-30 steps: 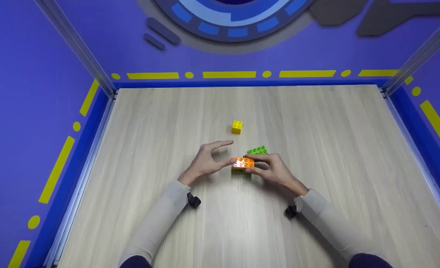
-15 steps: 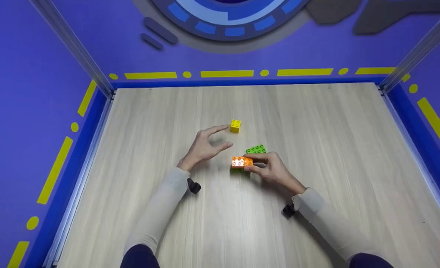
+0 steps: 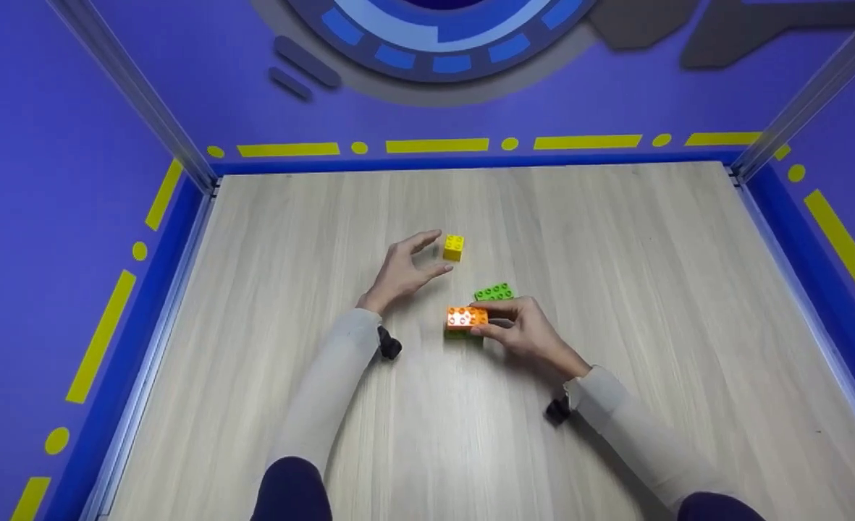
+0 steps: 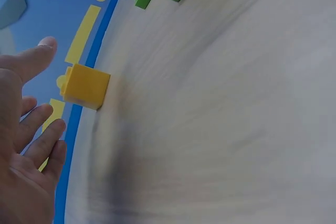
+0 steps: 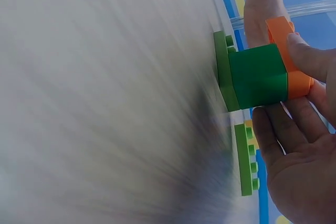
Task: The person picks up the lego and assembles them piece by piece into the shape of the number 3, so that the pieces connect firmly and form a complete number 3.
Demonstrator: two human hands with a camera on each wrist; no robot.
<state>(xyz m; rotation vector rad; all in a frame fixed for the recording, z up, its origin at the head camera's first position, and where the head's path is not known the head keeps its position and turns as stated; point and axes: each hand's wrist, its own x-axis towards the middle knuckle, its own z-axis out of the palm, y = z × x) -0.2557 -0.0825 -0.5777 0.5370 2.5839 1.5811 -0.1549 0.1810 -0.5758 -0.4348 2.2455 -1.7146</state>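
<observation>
My right hand (image 3: pixel 532 333) pinches an orange toy brick (image 3: pixel 463 317) between thumb and fingers. In the right wrist view the orange brick sits on a dark green brick (image 5: pixel 260 77), which stands on a thin light green brick (image 5: pixel 226 72). The head view mostly hides these lower bricks under the orange one. Farther up the table is a small yellow brick (image 3: pixel 453 247) with studs on top. My left hand (image 3: pixel 402 271) is just left of it, thumb and fingers apart, holding nothing. The left wrist view shows a gap between that hand and the yellow brick (image 4: pixel 86 86).
A separate thin light green brick (image 3: pixel 494 291) lies just behind the stack, close to my right fingers. The wooden table (image 3: pixel 289 239) is bounded by a blue back wall (image 3: pixel 181 87) and side walls with yellow markings.
My left hand has left the orange brick and moved forward to the side of the yellow brick. My right hand keeps its hold on the orange brick in the same place.
</observation>
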